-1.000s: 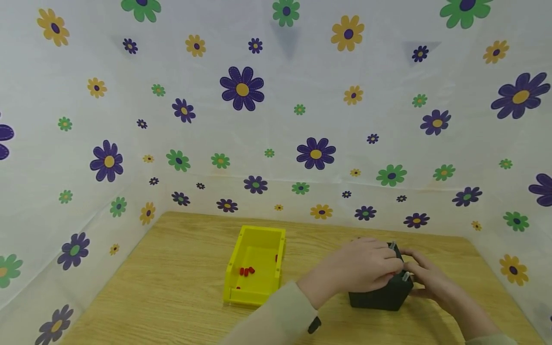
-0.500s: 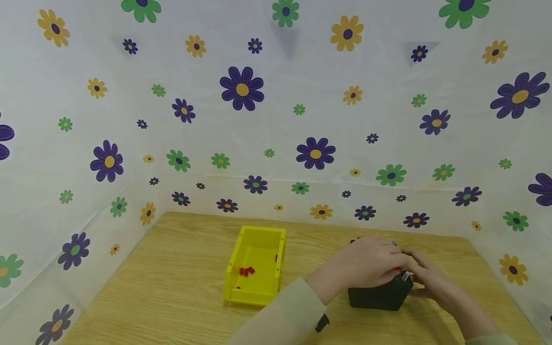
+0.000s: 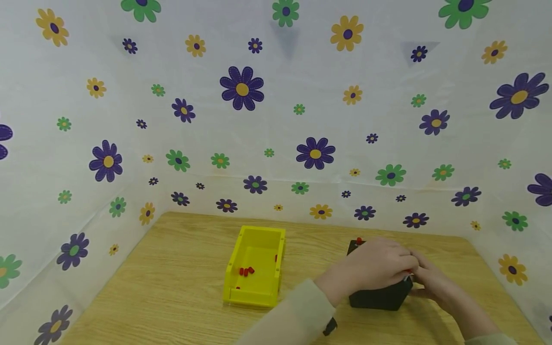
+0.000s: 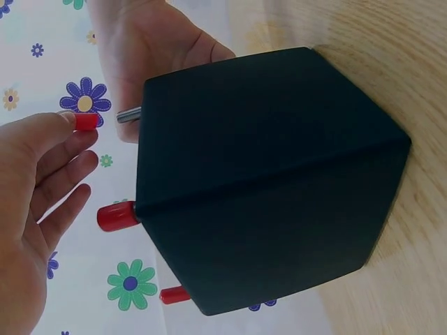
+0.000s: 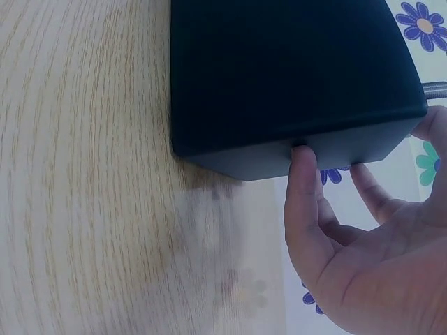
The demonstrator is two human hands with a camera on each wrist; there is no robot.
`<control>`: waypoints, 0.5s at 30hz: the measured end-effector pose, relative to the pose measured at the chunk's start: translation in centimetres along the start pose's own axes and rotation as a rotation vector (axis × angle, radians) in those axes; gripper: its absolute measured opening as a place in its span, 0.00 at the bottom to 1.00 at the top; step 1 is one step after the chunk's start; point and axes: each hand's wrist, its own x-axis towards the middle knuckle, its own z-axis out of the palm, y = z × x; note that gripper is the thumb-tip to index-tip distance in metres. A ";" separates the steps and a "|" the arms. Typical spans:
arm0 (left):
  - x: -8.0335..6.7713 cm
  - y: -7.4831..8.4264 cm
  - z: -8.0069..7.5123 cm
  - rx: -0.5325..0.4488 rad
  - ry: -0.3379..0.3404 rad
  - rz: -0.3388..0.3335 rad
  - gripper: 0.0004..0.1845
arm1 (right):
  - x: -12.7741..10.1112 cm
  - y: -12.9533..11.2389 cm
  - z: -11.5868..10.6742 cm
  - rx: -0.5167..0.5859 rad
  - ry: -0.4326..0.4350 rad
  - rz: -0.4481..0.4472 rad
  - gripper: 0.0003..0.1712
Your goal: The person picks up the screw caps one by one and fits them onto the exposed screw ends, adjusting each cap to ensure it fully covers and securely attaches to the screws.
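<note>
Between thumb and index finger my left hand (image 3: 375, 266) pinches a small red cap (image 4: 86, 122). In the left wrist view the cap lines up with a bare metal pin (image 4: 129, 115), a short gap apart. The pin sticks out of the top of a black angular block (image 4: 272, 139). More red caps (image 4: 117, 216) sit on the block's other pins, one of them a red cap (image 3: 359, 240) at its far left corner. My right hand (image 3: 440, 287) grips the block's right end, its fingertips (image 5: 303, 160) pressed against the block's sides.
A yellow bin (image 3: 252, 298) stands to the left of the block, with several loose red caps (image 3: 246, 271) inside. Both rest on a wood-grain table (image 3: 172, 278). A white flowered sheet (image 3: 276, 129) encloses the back and sides.
My left hand has moved rightward over the block with its red cap, uncovering the capped pin at the far left corner. My right hand stays at the block's right end.
</note>
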 end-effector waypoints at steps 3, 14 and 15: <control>0.1 0.1 0.1 0.007 -0.001 -0.003 0.09 | 0.0 0.0 0.1 -0.003 0.007 -0.003 0.43; 0.7 0.4 0.6 0.021 -0.093 -0.044 0.12 | -0.1 0.1 0.1 0.005 0.018 -0.015 0.40; 0.8 0.5 0.7 0.019 -0.096 -0.046 0.12 | -0.1 0.1 0.1 0.006 0.017 -0.016 0.40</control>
